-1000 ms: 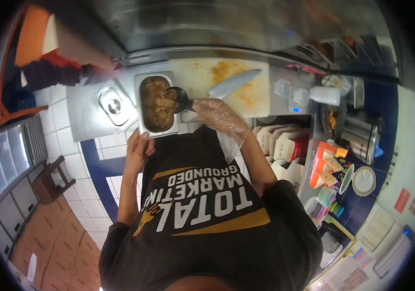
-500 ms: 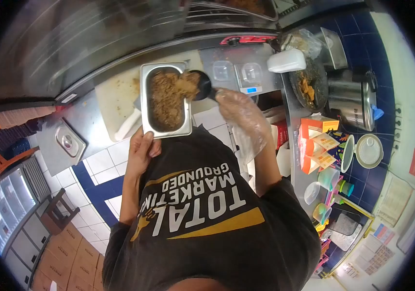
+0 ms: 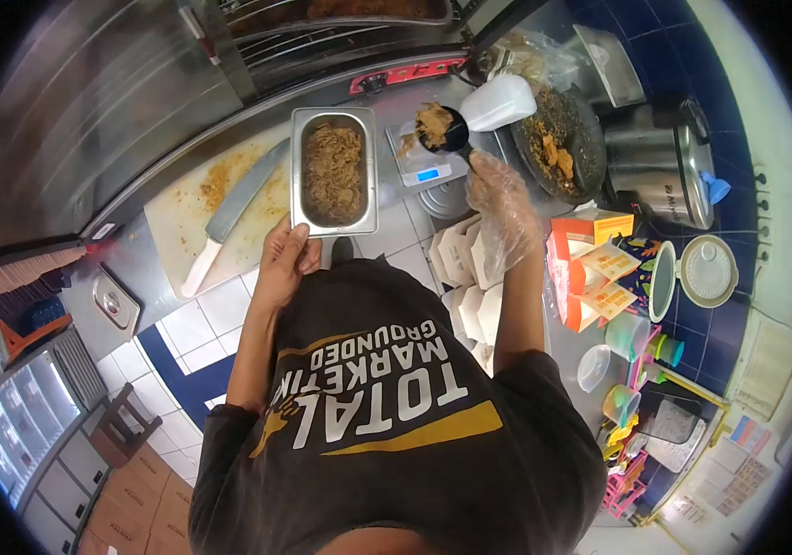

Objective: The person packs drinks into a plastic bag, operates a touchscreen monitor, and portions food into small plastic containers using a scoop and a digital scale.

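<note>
- Far left, the metal lid (image 3: 109, 305) lies on the counter (image 3: 140, 266), off to one side, presumably to leave the pan uncovered.
- Next up, the knife (image 3: 246, 196) rests across the cutting board (image 3: 169, 219), white handle toward the person.
- Here's the left hand (image 3: 287, 252), bare, gripping the metal pan (image 3: 371, 176) by its near corner, likely to steady it; brown shredded food (image 3: 333, 171) sits inside.
- Across the black shirt (image 3: 442, 472): "TOTAL", "GROUNDED" and a partly hidden "MARKETI".
- Then the scale (image 3: 428, 175), display lit, digits too small to read.
- And the black scoop (image 3: 457, 132), loaded, at the scale!
- Right hand (image 3: 499, 190), in clear plastic, clasps the scoop's handle, perhaps gloved for cleanliness.
- Far right, the steel pot (image 3: 659, 171) carries lettering too tiny to make out.
</note>
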`<control>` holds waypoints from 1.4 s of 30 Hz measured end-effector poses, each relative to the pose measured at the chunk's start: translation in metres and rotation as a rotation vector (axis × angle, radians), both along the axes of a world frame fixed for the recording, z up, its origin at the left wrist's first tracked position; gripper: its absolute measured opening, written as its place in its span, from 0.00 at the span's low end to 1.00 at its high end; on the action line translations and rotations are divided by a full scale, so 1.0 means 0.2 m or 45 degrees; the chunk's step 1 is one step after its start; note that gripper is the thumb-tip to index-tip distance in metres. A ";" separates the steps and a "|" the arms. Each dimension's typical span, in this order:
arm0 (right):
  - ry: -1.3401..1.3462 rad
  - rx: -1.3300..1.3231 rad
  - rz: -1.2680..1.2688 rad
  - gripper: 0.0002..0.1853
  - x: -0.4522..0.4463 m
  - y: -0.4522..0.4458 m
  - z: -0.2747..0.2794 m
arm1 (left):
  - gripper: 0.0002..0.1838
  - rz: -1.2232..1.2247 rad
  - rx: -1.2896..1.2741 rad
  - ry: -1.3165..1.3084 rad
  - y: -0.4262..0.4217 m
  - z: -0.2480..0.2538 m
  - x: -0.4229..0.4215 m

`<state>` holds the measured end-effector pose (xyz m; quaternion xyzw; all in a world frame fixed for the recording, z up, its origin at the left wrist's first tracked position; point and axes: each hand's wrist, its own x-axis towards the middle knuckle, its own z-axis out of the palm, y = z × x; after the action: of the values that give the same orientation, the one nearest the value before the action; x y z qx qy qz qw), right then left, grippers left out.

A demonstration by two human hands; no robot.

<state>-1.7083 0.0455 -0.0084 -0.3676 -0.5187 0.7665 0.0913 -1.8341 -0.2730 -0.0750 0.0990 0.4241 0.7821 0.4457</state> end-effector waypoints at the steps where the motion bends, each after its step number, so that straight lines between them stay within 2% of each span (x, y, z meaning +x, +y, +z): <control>1: 0.005 0.024 0.001 0.09 0.01 0.04 -0.02 | 0.13 0.016 -0.017 0.026 -0.01 0.01 -0.01; 2: 0.006 0.016 -0.005 0.09 0.02 0.08 -0.05 | 0.14 0.035 -0.034 0.053 -0.02 0.03 -0.01; 4: -0.134 0.207 0.034 0.14 0.03 0.16 -0.15 | 0.14 0.052 -0.049 0.061 -0.05 0.04 -0.02; 5: -0.133 0.198 0.031 0.14 0.02 0.21 -0.28 | 0.15 0.081 -0.083 0.086 -0.07 0.03 -0.02; 6: -0.111 0.708 0.110 0.16 0.02 0.27 -0.46 | 0.17 0.111 -0.118 0.111 -0.09 0.03 -0.02; 8: -0.084 1.209 0.189 0.18 0.01 0.25 -0.52 | 0.18 0.134 -0.140 0.124 -0.14 0.01 -0.02; 10: -0.497 1.860 0.362 0.21 -0.06 0.10 -0.40 | 0.17 0.189 -0.182 0.119 -0.17 0.03 -0.01; 11: -0.577 2.054 0.410 0.21 -0.06 0.06 -0.39 | 0.17 0.202 -0.184 0.127 -0.18 0.05 -0.01; 12: -0.571 2.050 0.415 0.21 -0.06 0.04 -0.41 | 0.17 0.207 -0.190 0.127 -0.19 0.05 0.00; 14: -0.545 2.343 0.427 0.24 -0.06 0.01 -0.44 | 0.16 0.259 -0.195 0.132 -0.20 0.06 0.00; 18: -0.480 2.374 0.412 0.30 -0.06 -0.01 -0.42 | 0.11 0.285 -0.175 0.090 -0.22 0.07 0.02; 20: -0.626 2.417 0.459 0.36 -0.07 -0.02 -0.39 | 0.10 0.311 -0.153 0.075 -0.23 0.05 0.02; 21: -0.625 2.420 0.462 0.36 -0.07 -0.01 -0.39 | 0.16 0.333 -0.150 0.089 -0.22 0.03 0.02; 24: -0.600 2.415 0.379 0.38 -0.06 0.00 -0.38 | 0.16 0.321 -0.135 0.095 -0.22 0.04 0.02; 26: -0.608 2.269 0.378 0.37 -0.05 -0.01 -0.34 | 0.13 0.315 -0.138 0.100 -0.22 0.05 0.02; 29: -0.494 2.337 0.348 0.36 -0.04 0.00 -0.33 | 0.12 0.306 -0.134 0.109 -0.22 0.04 0.02; 32: -0.521 2.311 0.479 0.36 -0.01 0.02 -0.37 | 0.13 0.298 -0.146 0.120 -0.21 0.03 0.03; 33: -0.509 2.308 0.484 0.36 -0.02 -0.01 -0.32 | 0.14 0.298 -0.165 0.134 -0.21 0.03 0.04; 35: -0.468 2.006 0.365 0.30 -0.05 -0.11 -0.15 | 0.14 0.283 -0.155 0.121 -0.21 0.02 0.04; 36: -0.440 2.002 0.378 0.30 -0.07 -0.17 -0.07 | 0.15 0.265 -0.129 0.117 -0.21 0.02 0.05; 38: -0.186 1.997 0.533 0.28 -0.12 -0.32 0.13 | 0.15 0.260 -0.140 0.138 -0.20 0.05 0.06; 40: -0.137 1.894 0.873 0.27 -0.17 -0.47 0.31 | 0.15 0.243 -0.118 0.116 -0.20 0.04 0.06; 42: 0.023 2.026 0.954 0.23 -0.22 -0.59 0.33 | 0.15 0.235 -0.104 0.108 -0.18 0.05 0.07</control>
<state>-1.7517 -0.0731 0.0585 0.0056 -0.9849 0.1598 0.0668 -1.8195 -0.3081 -0.0644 0.0743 0.4814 0.7970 0.3571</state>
